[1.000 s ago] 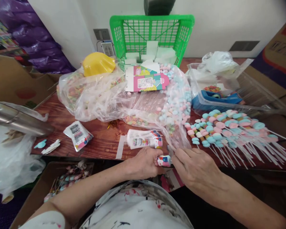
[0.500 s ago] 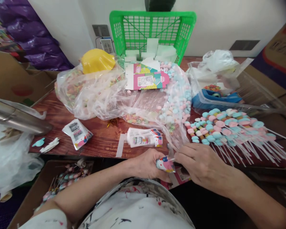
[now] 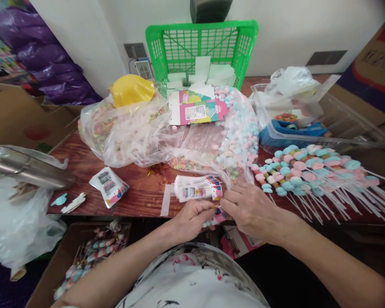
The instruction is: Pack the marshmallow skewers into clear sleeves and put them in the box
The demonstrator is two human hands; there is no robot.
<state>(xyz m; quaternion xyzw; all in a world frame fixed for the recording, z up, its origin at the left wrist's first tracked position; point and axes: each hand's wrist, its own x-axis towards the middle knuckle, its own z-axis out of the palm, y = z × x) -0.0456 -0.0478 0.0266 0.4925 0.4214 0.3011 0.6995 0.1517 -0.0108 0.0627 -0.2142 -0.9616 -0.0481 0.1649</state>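
My left hand [image 3: 190, 221] and my right hand [image 3: 250, 210] meet at the table's front edge, both closed around a printed candy bag [image 3: 217, 218] with a colourful end. Pink and pale blue show at the bag, partly covered by my fingers. A thin gold-coloured strip sits at my left fingertips; its shape is mostly hidden. Just beyond my hands lies a fanned stack of flat printed bags [image 3: 197, 190]. To the right, marshmallow skewers [image 3: 295, 171] lie in a heap, their white sticks pointing towards me.
Behind are clear bags of gummies [image 3: 125, 132] and marshmallows [image 3: 237, 137], a printed carton [image 3: 195, 109], a yellow bowl [image 3: 133, 90] and a green basket [image 3: 202, 26]. A steel flask [image 3: 28, 167] lies left. A box of wrapped skewers [image 3: 96, 248] stands below the table edge.
My left hand has shifted slightly left and both hands have drawn to the bag's neck. The bag now hangs lower between them, and a gold strip shows at my left fingertips.
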